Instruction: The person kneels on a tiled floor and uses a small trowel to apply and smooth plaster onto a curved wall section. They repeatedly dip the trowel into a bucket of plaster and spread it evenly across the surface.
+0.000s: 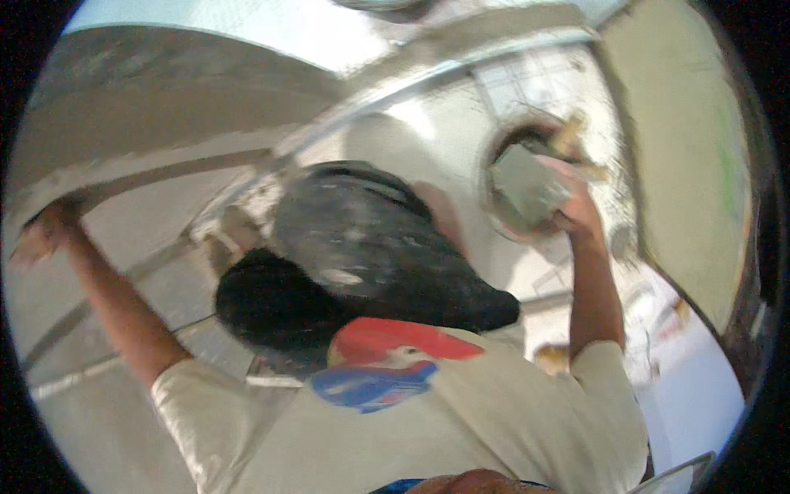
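My right hand [578, 198] is closed on the edge of a flat grey-green piece with straight sides [525, 183]; blur hides its exact kind. That piece is over a round bucket [496, 210], whose dark inside shows behind it. Far out to the left, my left hand [49, 233] is by the end of a long brown band [177, 169] along a pale surface. Its fingers are smeared by motion, so whether it grips anything does not show.
Dark trousers [362, 239] cover my bent legs in the middle. A broad grey-brown rough surface [164, 82] spans the upper left. Light sheets with drawn lines [535, 78] lie around the bucket. A pale green panel [683, 148] rises at the right.
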Action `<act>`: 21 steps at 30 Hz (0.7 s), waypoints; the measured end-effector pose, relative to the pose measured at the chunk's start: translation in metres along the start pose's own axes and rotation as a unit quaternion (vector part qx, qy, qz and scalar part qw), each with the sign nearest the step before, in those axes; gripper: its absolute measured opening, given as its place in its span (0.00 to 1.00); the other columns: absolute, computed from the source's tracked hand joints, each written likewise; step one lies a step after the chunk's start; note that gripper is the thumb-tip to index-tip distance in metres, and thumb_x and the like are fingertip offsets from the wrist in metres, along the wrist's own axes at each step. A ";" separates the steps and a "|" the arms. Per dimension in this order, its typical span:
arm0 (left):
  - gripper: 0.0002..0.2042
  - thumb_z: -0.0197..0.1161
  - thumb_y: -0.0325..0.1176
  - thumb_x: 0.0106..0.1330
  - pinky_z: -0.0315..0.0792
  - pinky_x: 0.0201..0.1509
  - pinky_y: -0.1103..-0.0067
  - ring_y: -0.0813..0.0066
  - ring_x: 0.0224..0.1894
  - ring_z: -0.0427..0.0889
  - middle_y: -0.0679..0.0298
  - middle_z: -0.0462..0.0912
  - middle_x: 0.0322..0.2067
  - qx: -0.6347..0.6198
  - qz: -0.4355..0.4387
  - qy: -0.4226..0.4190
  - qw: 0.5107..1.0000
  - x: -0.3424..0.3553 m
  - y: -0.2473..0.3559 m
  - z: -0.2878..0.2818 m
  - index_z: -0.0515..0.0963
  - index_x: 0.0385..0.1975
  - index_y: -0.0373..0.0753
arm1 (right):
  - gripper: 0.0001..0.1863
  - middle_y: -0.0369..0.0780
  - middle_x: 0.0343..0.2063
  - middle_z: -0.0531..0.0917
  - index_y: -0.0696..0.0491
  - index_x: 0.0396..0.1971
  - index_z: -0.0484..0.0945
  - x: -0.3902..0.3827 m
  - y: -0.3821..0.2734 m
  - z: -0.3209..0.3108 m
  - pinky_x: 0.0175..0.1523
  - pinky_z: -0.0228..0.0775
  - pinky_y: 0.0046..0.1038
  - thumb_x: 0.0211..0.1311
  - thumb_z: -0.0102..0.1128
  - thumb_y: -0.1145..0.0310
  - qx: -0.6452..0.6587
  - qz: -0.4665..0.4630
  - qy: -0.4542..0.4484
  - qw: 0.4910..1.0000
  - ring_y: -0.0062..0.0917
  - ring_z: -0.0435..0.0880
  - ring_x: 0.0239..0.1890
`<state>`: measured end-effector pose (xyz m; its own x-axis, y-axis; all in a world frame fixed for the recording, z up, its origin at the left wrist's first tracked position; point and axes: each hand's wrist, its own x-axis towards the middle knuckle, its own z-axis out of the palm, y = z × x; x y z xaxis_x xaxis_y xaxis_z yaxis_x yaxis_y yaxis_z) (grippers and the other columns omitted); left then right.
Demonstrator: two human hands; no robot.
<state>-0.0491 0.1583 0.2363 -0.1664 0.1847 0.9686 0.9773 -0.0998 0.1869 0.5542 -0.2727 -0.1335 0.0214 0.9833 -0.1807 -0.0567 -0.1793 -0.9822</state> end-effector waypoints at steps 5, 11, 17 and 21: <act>0.34 0.43 0.47 0.86 0.52 0.83 0.45 0.36 0.85 0.45 0.38 0.43 0.84 0.150 0.071 0.037 0.985 0.023 -0.045 -0.002 0.51 0.82 0.30 | 0.28 0.44 0.59 0.88 0.56 0.65 0.83 0.118 -0.072 0.073 0.68 0.74 0.33 0.68 0.65 0.62 0.016 0.041 -0.072 0.996 0.29 0.85 0.61; 0.35 0.44 0.45 0.85 0.45 0.86 0.51 0.42 0.86 0.41 0.35 0.40 0.83 0.042 0.044 0.011 0.998 -0.001 0.004 -0.013 0.47 0.82 0.26 | 0.25 0.42 0.53 0.88 0.51 0.64 0.85 0.262 -0.032 0.163 0.63 0.76 0.32 0.67 0.66 0.72 -0.080 -0.277 -0.088 0.954 0.29 0.86 0.55; 0.34 0.41 0.41 0.85 0.50 0.85 0.53 0.40 0.83 0.48 0.36 0.42 0.82 0.186 0.211 0.051 0.958 0.044 -0.087 -0.013 0.43 0.82 0.25 | 0.23 0.42 0.49 0.86 0.46 0.59 0.89 0.302 -0.016 0.208 0.65 0.77 0.35 0.67 0.63 0.78 -0.106 -0.333 -0.059 0.935 0.37 0.85 0.55; 0.34 0.41 0.40 0.84 0.56 0.84 0.55 0.42 0.82 0.52 0.39 0.42 0.83 0.021 0.094 0.018 0.995 0.020 -0.045 -0.005 0.42 0.83 0.29 | 0.23 0.42 0.50 0.86 0.46 0.58 0.89 0.321 0.006 0.210 0.67 0.76 0.37 0.67 0.60 0.80 -0.208 -0.333 -0.041 0.919 0.38 0.83 0.58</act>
<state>-0.0972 0.1612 0.2478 0.0159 0.1315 0.9912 0.9961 -0.0881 -0.0043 0.3514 0.0489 -0.1861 -0.1641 0.8754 0.4547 0.3287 0.4832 -0.8115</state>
